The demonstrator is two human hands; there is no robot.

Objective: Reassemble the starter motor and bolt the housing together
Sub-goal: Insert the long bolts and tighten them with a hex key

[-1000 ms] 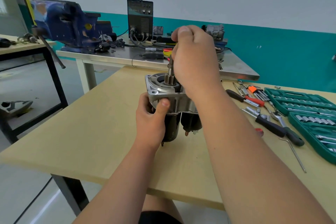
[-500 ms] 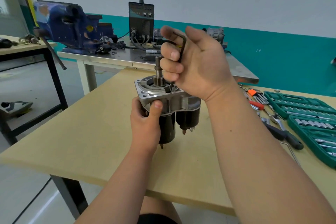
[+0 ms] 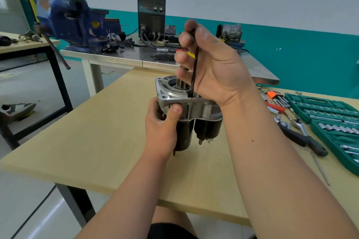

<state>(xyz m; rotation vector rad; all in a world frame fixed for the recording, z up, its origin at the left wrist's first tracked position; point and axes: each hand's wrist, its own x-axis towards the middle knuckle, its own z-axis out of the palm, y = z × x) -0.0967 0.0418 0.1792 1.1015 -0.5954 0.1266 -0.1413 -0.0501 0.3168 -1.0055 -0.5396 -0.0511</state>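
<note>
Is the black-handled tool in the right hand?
No, the right hand grips a black hex key over the starter motor; the black-handled tool lies on the table.

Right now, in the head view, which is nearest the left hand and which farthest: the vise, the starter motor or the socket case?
1. Starter motor: gripped by the left hand.
2. Socket case: to the right, on the same table.
3. Vise: far left, on the rear table.

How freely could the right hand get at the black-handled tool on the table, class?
Probably yes: nothing lies between the right hand and the black-handled tool on the table. But it grips a hex key set in the starter motor, which it must release first.
</note>
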